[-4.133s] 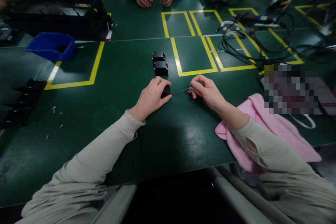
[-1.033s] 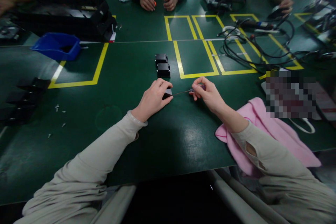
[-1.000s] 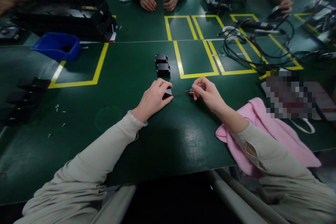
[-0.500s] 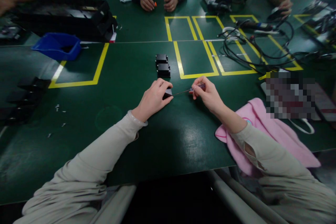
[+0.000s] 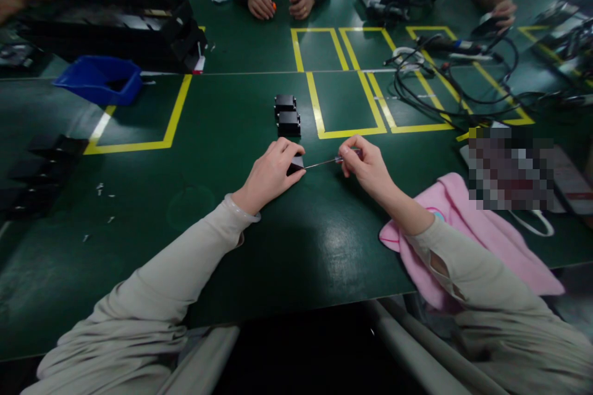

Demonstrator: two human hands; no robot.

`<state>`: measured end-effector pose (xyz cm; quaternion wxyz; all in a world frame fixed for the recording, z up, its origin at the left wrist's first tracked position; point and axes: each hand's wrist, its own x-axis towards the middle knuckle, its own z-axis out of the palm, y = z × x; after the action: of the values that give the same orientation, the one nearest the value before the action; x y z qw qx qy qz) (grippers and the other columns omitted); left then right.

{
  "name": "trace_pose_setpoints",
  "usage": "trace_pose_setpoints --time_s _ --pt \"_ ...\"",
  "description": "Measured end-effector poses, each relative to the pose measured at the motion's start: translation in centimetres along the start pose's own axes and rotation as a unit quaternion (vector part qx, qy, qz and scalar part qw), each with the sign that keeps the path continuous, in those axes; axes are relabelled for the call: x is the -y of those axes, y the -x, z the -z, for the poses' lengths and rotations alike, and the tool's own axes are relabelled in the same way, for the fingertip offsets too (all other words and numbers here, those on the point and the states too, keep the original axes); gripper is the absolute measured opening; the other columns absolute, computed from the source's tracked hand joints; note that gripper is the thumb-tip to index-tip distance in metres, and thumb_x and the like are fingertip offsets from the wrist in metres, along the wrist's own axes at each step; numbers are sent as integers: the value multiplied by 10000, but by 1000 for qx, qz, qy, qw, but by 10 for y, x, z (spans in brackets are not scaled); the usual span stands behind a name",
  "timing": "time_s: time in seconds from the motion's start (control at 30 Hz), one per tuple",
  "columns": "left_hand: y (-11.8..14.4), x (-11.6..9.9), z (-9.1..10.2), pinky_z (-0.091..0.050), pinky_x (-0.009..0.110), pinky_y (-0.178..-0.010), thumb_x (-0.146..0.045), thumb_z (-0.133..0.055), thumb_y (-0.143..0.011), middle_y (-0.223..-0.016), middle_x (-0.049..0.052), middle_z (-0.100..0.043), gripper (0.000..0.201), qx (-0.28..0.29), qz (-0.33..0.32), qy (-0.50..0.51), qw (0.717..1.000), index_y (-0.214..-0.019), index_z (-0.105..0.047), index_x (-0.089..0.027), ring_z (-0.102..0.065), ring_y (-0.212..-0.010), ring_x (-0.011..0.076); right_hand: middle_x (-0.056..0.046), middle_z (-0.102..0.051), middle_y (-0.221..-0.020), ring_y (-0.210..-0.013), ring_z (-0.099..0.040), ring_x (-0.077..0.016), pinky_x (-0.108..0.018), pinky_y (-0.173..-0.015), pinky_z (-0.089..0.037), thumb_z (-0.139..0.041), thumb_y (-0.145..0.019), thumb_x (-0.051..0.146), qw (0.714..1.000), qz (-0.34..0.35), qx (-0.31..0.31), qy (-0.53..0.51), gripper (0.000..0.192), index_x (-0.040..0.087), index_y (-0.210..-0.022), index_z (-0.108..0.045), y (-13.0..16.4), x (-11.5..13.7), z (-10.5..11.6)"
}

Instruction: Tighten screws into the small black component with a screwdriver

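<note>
My left hand [image 5: 274, 170] is wrapped over a small black block [image 5: 295, 165] on the green table, covering most of it. In my right hand [image 5: 364, 160] is a screwdriver [image 5: 324, 163], gripped by its handle between thumb and fingers. Its thin metal shaft points left, and the tip meets the block's right side near my left fingertips. Just beyond my left hand stand two similar black blocks, a nearer one [image 5: 289, 122] and a farther one [image 5: 285, 102], with small shiny parts at their sides.
Several small screws [image 5: 110, 220] lie at left, near more black blocks [image 5: 34, 170]. A blue bin [image 5: 104, 81] and stacked black trays [image 5: 120, 31] stand farther back. A pink cloth [image 5: 463, 228] lies under my right forearm. Cables [image 5: 417, 99] sprawl at right. Co-workers' hands [image 5: 301, 3] rest opposite.
My right hand has turned slightly around the screwdriver handle, its fingers a little shifted. The left hand and the black block stay in place.
</note>
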<state>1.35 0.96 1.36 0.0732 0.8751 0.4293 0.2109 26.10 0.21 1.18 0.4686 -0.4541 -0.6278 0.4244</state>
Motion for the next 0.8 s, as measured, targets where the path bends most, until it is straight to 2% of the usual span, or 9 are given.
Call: trace_pose_setpoints --time_s 0.23,0.43,0.63,0.8 --pt "0 -1 1 -575 401 -881 -238 -681 -940 -1220 98 -606 311 3 2 -4 1000 -1217 -547 -199 -605 -1125 266 66 -570 -634 -518 -535 -104 -280 -541 -425 -688 -944 441 1000 4 -2 -9 244 251 -915 -538 0 2 0" --pt "0 -1 1 -574 401 -889 -241 -682 -932 -1202 87 -607 312 -1 4 -3 1000 -1213 -551 -215 -605 -1116 264 87 -477 -538 -452 -481 -97 -274 -488 -371 -619 -978 543 1000 -11 2 -16 337 243 -849 -539 -1 -3 0" --pt "0 -2 2 -577 400 -871 -235 -679 -934 -1212 93 -605 315 5 4 1 1000 -1219 -546 -212 -604 -1123 270 86 -540 -596 -509 -540 -108 -278 -542 -435 -702 -933 484 999 -8 1 -42 283 256 -945 -535 -2 -2 -1" --pt "0 -1 1 -578 400 -869 -241 -691 -935 -1215 97 -608 319 3 6 0 1000 -1217 -549 -201 -607 -1118 269 95 -474 -518 -465 -475 -101 -282 -521 -419 -632 -967 548 999 -7 5 -42 331 252 -863 -524 -1 -3 -1"
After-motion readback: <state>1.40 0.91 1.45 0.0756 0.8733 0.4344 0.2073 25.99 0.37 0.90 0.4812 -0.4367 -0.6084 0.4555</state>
